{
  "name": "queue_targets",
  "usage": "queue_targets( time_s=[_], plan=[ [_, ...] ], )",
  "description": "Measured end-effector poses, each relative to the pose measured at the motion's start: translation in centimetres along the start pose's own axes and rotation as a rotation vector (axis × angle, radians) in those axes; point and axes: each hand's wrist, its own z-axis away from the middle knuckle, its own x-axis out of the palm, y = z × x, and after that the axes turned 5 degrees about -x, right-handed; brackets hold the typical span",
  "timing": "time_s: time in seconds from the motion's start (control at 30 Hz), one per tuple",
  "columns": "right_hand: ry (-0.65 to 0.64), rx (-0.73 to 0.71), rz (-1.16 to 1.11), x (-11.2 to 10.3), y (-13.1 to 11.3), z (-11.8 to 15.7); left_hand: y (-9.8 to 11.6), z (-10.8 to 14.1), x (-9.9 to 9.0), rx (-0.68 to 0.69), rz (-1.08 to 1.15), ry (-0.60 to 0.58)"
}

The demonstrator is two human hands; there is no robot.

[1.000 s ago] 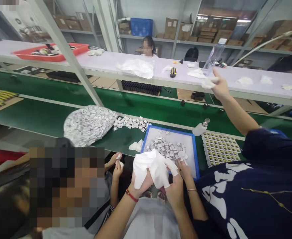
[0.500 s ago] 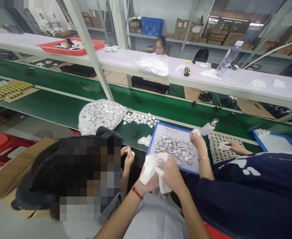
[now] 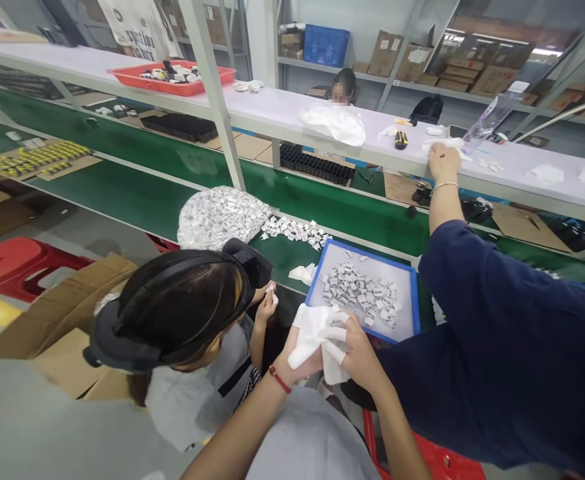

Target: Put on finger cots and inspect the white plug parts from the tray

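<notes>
Lying held across the left grip [image 3: 306,364], white cloth [image 3: 313,328] seems pinched by the right grip [image 3: 360,352].

L hand [image 3: 307,365] at 6 o'clock & R hand [image 3: 362,353] at 5, close tog., wrists bent approx. inward.
L forearm [image 3: 240,430] enters fr. 7 o'clock, bare, aimed betw. 1 & 2; L wrist [image 3: 272,395] lower than its hand, palm partly up, most L fingers hidden, so grip unclear. R forearm [image 3: 397,430], also bare, enters fr. 5 o'clock, aimed at 11, steeper than L; R wrist [image 3: 380,388] approx. straight, back of hand up, R fingers [image 3: 355,331] half-bent, slightly spread, pointing approx. 9–10 o'clock twd. L palm; R pinch/contact unclear.
</notes>
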Motion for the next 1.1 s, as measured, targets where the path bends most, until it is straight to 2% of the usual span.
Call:
queue_targets(
  time_s=[0.13,0.23,0.43,0.5,0.7,0.8,0.9,0.97,1.03,1.1],
  plan=[
    [0.051,-0.113,0.008,0.7,2.0,1.9,0.3,0.8,0.7,0.043,0.078,0.020],
    [0.059,-0.143,0.055,0.9,3.4,3.2,0.0,1.0,1.0,0.064,0.076,0.009],
    [-0.171,-0.130,0.167,-0.7,3.0,4.0,-1.4,0.6,1.2,0.049,0.104,0.003],
    [-0.208,-0.134,0.138,-1.3,2.6,3.9,-1.9,0.6,1.3,0.043,0.163,0.011],
    [-0.027,-0.096,-0.177,-2.0,3.0,4.6,-3.0,1.4,1.6,0.078,0.251,0.026],
    [-0.069,-0.159,-0.164,-2.4,3.3,5.0,-3.2,1.7,1.5,0.058,0.207,0.004],
    [-0.092,-0.246,-0.218,-2.8,3.4,5.2,-3.1,2.1,1.3,0.073,0.123,0.066],
    [0.021,-0.175,-0.278,-2.8,3.3,5.3,-3.1,2.4,1.1,0.122,0.091,0.118],
    [0.182,0.059,-0.310,-2.5,3.1,5.4,-3.2,2.7,0.9,0.181,0.086,0.151],
    [0.248,0.299,-0.329,-1.9,2.8,5.6,-3.3,2.8,0.8,0.230,0.081,0.154]
  ],
)
